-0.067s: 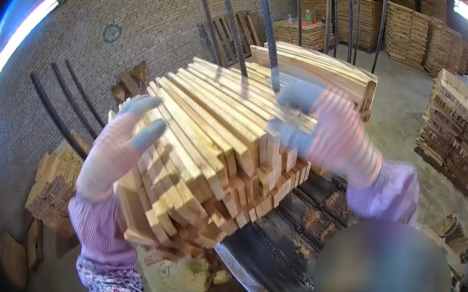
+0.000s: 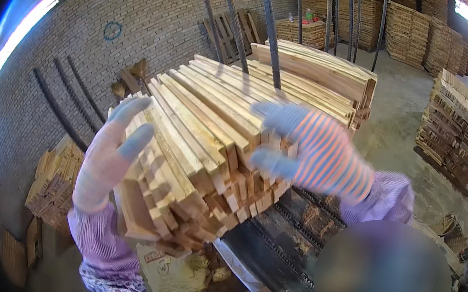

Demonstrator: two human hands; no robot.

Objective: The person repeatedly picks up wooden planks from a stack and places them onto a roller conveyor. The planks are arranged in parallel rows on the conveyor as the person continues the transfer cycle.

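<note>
A big stack of pale wooden strips lies before me, its cut ends facing me unevenly. Both hands wear striped knit gloves with blue fingertips. My left hand is at the stack's left side, thumb and fingers apart; whether it touches the wood I cannot tell. Over the right part of the strip ends is my right hand, its fingers and thumb spread and slightly blurred. It covers some ends, and I cannot tell whether it touches them. Neither hand is gripping a strip.
Upright ribbed metal rods stand among the strips, with more rods at left. A dark machine bed with chains lies below right. Wood piles stand at left and right. A pale sack lies below the stack.
My right hand has moved left and a little down, over the strip ends. My left hand has shifted slightly left and down, staying open.
</note>
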